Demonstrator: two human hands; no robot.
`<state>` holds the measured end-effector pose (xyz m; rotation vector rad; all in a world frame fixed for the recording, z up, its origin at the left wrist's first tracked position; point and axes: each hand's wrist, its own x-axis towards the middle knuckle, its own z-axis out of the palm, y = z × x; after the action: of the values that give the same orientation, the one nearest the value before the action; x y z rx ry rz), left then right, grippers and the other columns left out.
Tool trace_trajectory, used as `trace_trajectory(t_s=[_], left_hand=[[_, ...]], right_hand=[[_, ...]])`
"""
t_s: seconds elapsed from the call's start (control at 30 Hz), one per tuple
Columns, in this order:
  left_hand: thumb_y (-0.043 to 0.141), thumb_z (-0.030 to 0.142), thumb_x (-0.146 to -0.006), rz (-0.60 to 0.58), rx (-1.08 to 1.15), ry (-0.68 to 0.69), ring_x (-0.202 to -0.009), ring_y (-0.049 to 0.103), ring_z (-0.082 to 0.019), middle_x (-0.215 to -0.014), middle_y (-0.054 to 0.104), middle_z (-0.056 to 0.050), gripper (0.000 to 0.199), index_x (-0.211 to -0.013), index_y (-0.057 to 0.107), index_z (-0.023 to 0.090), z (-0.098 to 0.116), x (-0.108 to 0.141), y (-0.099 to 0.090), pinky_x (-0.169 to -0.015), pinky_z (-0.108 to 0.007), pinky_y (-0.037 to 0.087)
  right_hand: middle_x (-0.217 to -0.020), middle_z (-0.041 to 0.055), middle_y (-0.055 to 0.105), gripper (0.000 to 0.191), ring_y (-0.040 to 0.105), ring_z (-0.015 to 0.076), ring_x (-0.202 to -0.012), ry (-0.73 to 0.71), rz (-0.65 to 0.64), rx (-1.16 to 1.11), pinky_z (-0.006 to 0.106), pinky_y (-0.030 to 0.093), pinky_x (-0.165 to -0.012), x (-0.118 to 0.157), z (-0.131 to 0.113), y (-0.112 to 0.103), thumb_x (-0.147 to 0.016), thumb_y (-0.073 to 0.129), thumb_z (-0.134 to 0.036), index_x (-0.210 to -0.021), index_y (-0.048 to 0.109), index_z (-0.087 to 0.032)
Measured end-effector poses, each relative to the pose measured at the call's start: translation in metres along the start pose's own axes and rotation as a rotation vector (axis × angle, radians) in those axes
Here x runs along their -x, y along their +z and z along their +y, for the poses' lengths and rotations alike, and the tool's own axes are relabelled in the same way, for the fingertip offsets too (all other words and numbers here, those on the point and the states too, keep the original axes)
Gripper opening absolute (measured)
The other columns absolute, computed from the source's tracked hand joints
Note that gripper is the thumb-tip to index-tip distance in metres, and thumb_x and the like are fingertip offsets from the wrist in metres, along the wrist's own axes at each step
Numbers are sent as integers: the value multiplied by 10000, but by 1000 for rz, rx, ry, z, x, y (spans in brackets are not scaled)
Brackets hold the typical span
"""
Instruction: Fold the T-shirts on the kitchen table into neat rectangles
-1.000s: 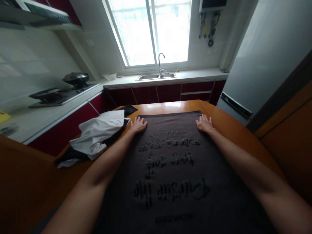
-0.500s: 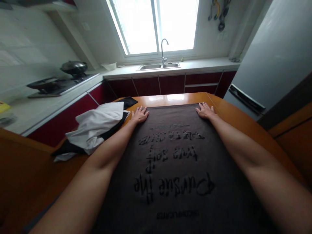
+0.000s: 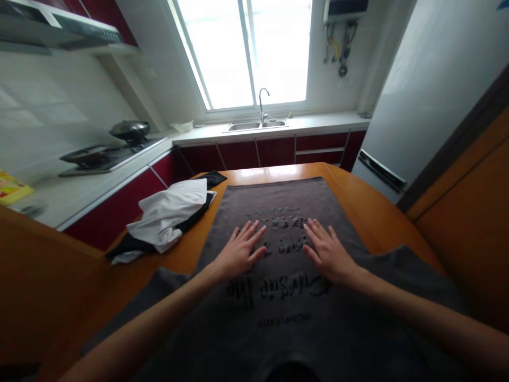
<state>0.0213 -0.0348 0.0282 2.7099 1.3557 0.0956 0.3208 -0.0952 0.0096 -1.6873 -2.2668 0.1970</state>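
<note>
A dark grey T-shirt (image 3: 278, 199) lies spread over the wooden table, its hem at the far edge and its neck opening close to me. Black lettering on its front appears upside down from my side. My left hand (image 3: 240, 250) rests palm down on the left part of the print, fingers spread. Opposite it, my right hand (image 3: 329, 253) lies flat on the right part of the lettering, fingers apart. Neither hand grips the cloth. Both sleeves of the shirt stretch out to the sides beneath my forearms.
White and black clothes (image 3: 170, 209) lie heaped at the left of the wooden table (image 3: 360, 212). Beyond stand a counter with a sink (image 3: 244, 126) and a stove (image 3: 119, 156) with pans. A refrigerator (image 3: 401, 95) is on the right.
Both hands have moved from the shirt's far hem corners back toward me and inward onto the lettering. The view has tilted up and shows the neck opening and sleeves.
</note>
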Motion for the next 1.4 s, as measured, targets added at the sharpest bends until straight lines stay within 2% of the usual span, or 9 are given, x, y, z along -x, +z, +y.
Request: trace_trajectory(t_s=[0.13,0.23,0.47,0.67,0.8,0.93,1.1,1.2,1.4], left_hand=[[336,595,-1015,-49,32,139,-1524,168,-287,-1659,165,-11,639,-1587,141,386,52,76,18,-1208,-566,200],[380,555,-1017,-60,31,153,-1518,187,-305,-1657,167,-33,635,-1585,158,377,77,113,33,-1196,-591,225],[405,458,-1035,147,-24,72,-1528,148,-292,-1663,170,-23,595,-1582,194,355,102,151,30,-1214,-586,180],[390,561,-1013,60,7,38,-1522,169,-307,-1653,201,-60,614,-1569,265,331,109,167,38,-1198,-596,206],[400,560,-1009,112,42,7,-1529,134,-307,-1655,199,-63,620,-1569,270,327,110,176,42,-1206,-589,180],[408,529,-1015,149,69,-41,-1514,211,-283,-1629,287,-74,594,-1558,312,309,105,178,40,-1203,-557,222],[368,531,-1022,213,16,-275,-1510,216,-308,-1617,303,-118,597,-1548,350,250,86,172,40,-1190,-591,214],[378,549,-1013,148,18,-324,-1511,206,-323,-1624,281,-127,619,-1546,354,235,79,171,43,-1182,-604,220],[376,491,-1029,250,60,-341,-1518,194,-297,-1626,278,-128,575,-1531,377,211,80,172,33,-1196,-588,213]], right_hand=[[-1651,77,173,642,138,240,-1532,-38,-83,10,549,153,-1222,87,-21,10,-1022,325,-465,-1589,228,-180],[-1649,75,182,643,150,242,-1529,-49,-106,16,543,145,-1228,122,-29,20,-1016,359,-467,-1587,236,-198],[-1648,86,199,594,136,229,-1532,-40,50,38,539,140,-1227,141,-38,15,-1038,302,-417,-1581,259,-182],[-1636,107,241,593,183,259,-1522,-55,-34,23,568,181,-1206,164,-57,24,-1017,369,-438,-1564,317,-215],[-1638,116,234,591,177,264,-1522,-49,-13,13,573,192,-1202,176,-60,22,-1025,345,-458,-1560,328,-207],[-1620,118,284,571,220,267,-1511,-54,-45,2,583,205,-1197,184,-61,21,-1020,369,-456,-1539,378,-218],[-1622,133,273,572,207,265,-1515,-16,0,-10,572,223,-1195,169,-72,8,-1030,335,-442,-1533,385,-175],[-1629,129,252,568,187,260,-1520,-48,13,-13,567,220,-1196,145,-95,-5,-1030,332,-417,-1538,372,-166],[-1639,115,226,564,165,265,-1526,-139,-23,-68,557,224,-1195,107,-148,-3,-1015,350,-346,-1548,351,-160]])
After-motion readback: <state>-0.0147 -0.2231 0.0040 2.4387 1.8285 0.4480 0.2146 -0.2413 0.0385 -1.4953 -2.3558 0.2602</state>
